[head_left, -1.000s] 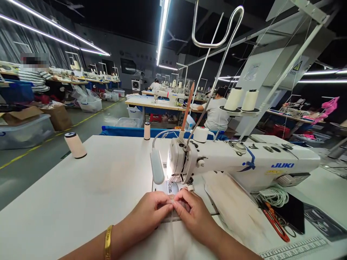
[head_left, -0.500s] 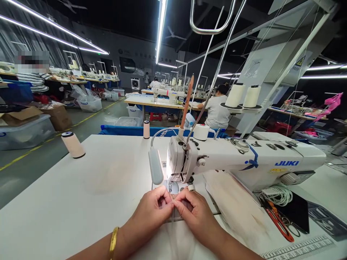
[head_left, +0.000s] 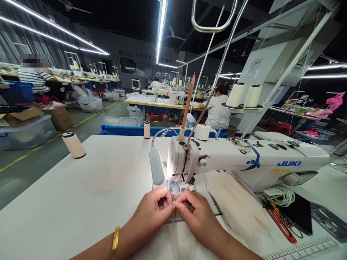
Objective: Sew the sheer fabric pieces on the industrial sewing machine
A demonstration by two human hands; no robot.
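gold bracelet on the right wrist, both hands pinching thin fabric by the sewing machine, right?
Wrong wrist: the head view shows the gold bracelet on the left. The left hand and right hand do pinch thin fabric by the sewing machine.

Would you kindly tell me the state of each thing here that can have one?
Left hand: fingertips pinched
Right hand: fingertips pinched
Sheer fabric: pinched at the fingertips, draping toward the person
Sewing machine: running or stopped, cannot tell
Machine lamp: lit
Pencil: nearly upright, tip up
White cable: coiled
Ceiling light: on
Cardboard box: open
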